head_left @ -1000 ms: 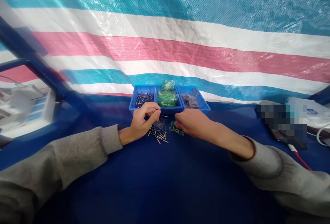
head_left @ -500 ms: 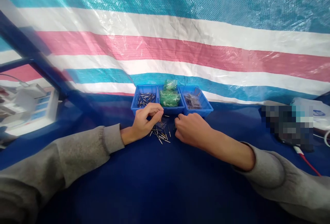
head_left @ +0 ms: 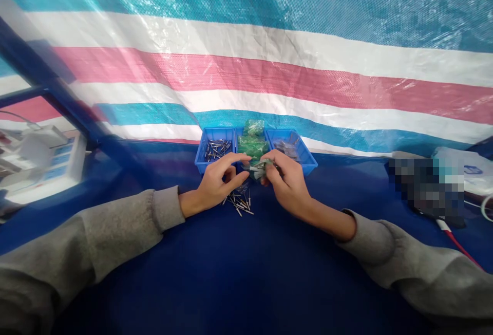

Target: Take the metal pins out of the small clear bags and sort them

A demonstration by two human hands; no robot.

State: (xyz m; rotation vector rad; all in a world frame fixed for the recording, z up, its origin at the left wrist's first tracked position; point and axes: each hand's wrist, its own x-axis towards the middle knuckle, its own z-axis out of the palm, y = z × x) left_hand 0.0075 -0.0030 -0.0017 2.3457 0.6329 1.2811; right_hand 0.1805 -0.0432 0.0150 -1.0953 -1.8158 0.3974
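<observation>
Head view, the only one: right hand (head_left: pixel 287 178) has a small clear packet (head_left: pixel 259 169) pinched between thumb and fingers, just above centre of frame, in front of the middle blue bin (head_left: pixel 239 133). Pale bits show inside, too small to name. Left hand (head_left: pixel 219 181) sits opposite, thumb and forefinger parted in a C, tips right at the packet's left edge. Can't tell if they touch it, or if the curled fingers behind hold anything. Step in hand, my read: handling the packet between both hands. Next move calls for a steady right pinch and the left fingertips squared up to the near edge; thin, slippery film could slide if pinched only at a corner. Packet lies between the two sets of fingers, within the right grasp, up and right of a loose heap of metal pins (head_left: pixel 239 204) on the bench (head_left: pixel 246 268). A second clear bag (head_left: pixel 243 188) lies at the heap's top, partly under the left hand. Left bin (head_left: pixel 199 156) has more pins, middle one green packs (head_left: pixel 253 145), right bin (head_left: pixel 310 159) clear bags (head_left: pixel 287 149), partly hidden by the right hand.
</observation>
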